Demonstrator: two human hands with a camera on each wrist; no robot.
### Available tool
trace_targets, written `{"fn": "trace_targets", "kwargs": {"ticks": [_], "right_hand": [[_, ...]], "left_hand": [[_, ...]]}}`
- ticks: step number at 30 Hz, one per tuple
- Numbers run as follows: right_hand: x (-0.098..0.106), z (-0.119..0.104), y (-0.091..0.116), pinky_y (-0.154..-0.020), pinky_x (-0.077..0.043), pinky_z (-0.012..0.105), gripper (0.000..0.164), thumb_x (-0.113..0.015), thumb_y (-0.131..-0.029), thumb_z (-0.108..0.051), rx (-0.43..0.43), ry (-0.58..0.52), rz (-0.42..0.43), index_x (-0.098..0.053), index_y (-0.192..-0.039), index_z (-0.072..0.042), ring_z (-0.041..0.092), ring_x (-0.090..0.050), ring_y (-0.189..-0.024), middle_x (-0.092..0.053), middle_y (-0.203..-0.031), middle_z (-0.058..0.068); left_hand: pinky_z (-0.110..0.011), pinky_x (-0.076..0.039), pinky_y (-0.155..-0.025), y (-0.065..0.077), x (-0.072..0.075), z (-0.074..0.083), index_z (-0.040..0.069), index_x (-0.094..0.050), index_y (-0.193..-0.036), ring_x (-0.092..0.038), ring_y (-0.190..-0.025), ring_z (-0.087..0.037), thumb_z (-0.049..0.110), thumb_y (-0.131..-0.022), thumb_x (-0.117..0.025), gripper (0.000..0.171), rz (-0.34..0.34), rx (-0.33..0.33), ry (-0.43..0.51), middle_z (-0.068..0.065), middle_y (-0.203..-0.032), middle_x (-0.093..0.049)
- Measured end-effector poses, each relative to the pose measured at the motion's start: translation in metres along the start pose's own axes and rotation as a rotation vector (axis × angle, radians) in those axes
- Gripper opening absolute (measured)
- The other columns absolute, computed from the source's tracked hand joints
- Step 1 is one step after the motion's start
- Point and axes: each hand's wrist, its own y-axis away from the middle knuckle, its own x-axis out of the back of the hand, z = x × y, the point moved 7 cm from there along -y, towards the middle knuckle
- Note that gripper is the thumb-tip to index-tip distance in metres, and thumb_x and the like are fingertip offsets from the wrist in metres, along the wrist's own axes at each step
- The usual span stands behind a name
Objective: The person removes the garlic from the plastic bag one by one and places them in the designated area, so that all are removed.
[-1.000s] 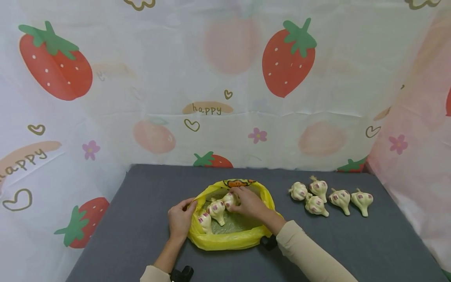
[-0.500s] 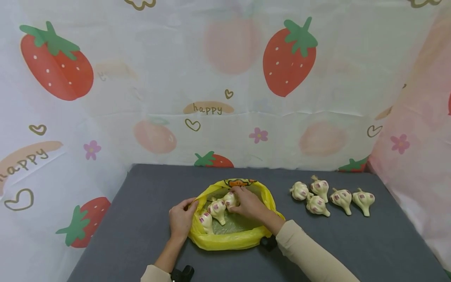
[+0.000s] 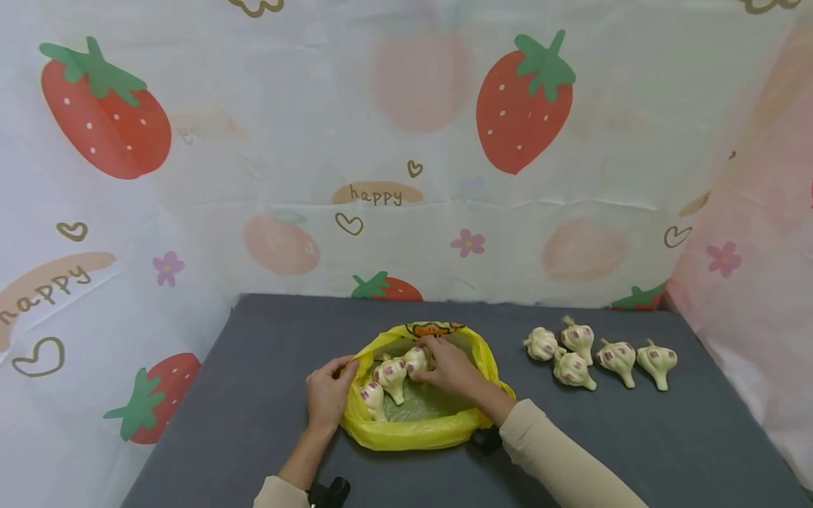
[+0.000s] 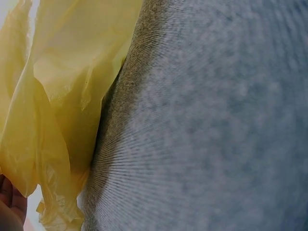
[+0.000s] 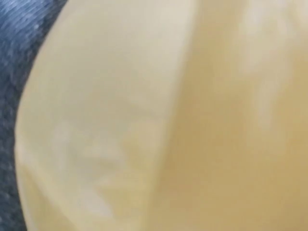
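Head view: the right hand (image 3: pixel 449 368) is reaching into the bag (image 3: pixel 413 435) on the table (image 3: pixel 286 331), gripping a garlic (image 3: pixel 416 360); the left hand (image 3: pixel 326 396) is pinching the bag's left rim (image 3: pixel 351 405).

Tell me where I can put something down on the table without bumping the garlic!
There's room on the table at the front right, between the loose garlic bulbs and the right sleeve, and on the left, beside the left hand. It's crowded around those and in the left side of the yellow bag, with three more bulbs, one in the right hand.
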Motion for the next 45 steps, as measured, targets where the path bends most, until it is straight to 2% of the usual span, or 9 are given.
{"fn": "trace_targets", "kwargs": {"ticks": [9, 15, 26, 32, 36, 39, 45], "right_hand": [[-0.002, -0.002, 0.0, -0.077, -0.051, 0.041, 0.052, -0.075, -0.087, -0.033, -0.026, -0.005, 0.02, -0.053, -0.128, -0.012, 0.024, -0.061, -0.098, -0.061, -0.118, 0.01], [0.0, -0.003, 0.002, -0.075, -0.05, 0.039, 0.049, -0.075, -0.086, -0.028, -0.03, -0.03, 0.041, -0.053, -0.127, -0.011, 0.024, -0.06, -0.098, -0.061, -0.12, 0.011], [0.016, -0.004, 0.011, -0.075, -0.052, 0.039, 0.046, -0.078, -0.083, -0.023, -0.012, -0.001, 0.09, -0.056, -0.122, -0.012, 0.025, -0.06, -0.1, -0.062, -0.112, 0.009], [0.026, -0.005, 0.017, -0.073, -0.051, 0.034, 0.044, -0.079, -0.083, -0.022, -0.004, -0.048, 0.125, -0.059, -0.121, -0.011, 0.021, -0.06, -0.097, -0.063, -0.115, 0.008], [0.033, -0.003, 0.022, -0.077, -0.052, 0.036, 0.046, -0.079, -0.083, -0.023, 0.009, -0.103, 0.143, -0.06, -0.123, -0.01, 0.02, -0.061, -0.099, -0.063, -0.118, 0.007], [0.037, -0.001, 0.025, -0.082, -0.053, 0.039, 0.049, -0.079, -0.082, -0.022, 0.009, -0.165, 0.131, -0.059, -0.125, -0.01, 0.02, -0.061, -0.101, -0.063, -0.12, 0.006], [0.044, 0.003, 0.03, -0.077, -0.052, 0.035, 0.05, -0.079, -0.082, -0.022, -0.006, -0.215, 0.105, -0.058, -0.127, -0.013, 0.019, -0.06, -0.096, -0.062, -0.116, 0.006]], "left_hand": [[-0.015, -0.05, -0.062, 0.0, -0.001, -0.002, 0.004, -0.078, -0.095, -0.069, -0.074, -0.018, 0.015, -0.087, -0.075, 0.015, -0.001, 0.018, 0.021, -0.011, -0.089, -0.076], [-0.015, -0.051, -0.062, 0.001, -0.001, -0.004, 0.004, -0.078, -0.096, -0.069, -0.075, -0.019, 0.016, -0.087, -0.074, 0.015, -0.01, 0.023, 0.037, -0.012, -0.09, -0.076], [-0.015, -0.051, -0.062, 0.0, 0.0, -0.004, 0.005, -0.078, -0.095, -0.069, -0.075, -0.019, 0.016, -0.087, -0.074, 0.015, -0.008, 0.017, 0.039, -0.011, -0.089, -0.076], [-0.016, -0.051, -0.063, 0.001, 0.001, -0.003, 0.004, -0.078, -0.096, -0.069, -0.076, -0.02, 0.016, -0.087, -0.074, 0.015, -0.011, 0.023, 0.036, -0.011, -0.09, -0.076], [-0.015, -0.051, -0.063, 0.001, 0.0, -0.003, 0.004, -0.078, -0.096, -0.07, -0.077, -0.022, 0.015, -0.087, -0.074, 0.015, -0.013, 0.022, 0.037, -0.012, -0.09, -0.076], [-0.015, -0.051, -0.064, 0.001, 0.0, -0.003, 0.004, -0.078, -0.096, -0.07, -0.078, -0.022, 0.016, -0.087, -0.074, 0.015, -0.015, 0.023, 0.04, -0.012, -0.09, -0.076], [-0.014, -0.05, -0.064, 0.0, -0.002, -0.005, 0.004, -0.078, -0.095, -0.069, -0.078, -0.02, 0.017, -0.087, -0.074, 0.016, -0.02, 0.038, 0.043, -0.011, -0.091, -0.076]]}}
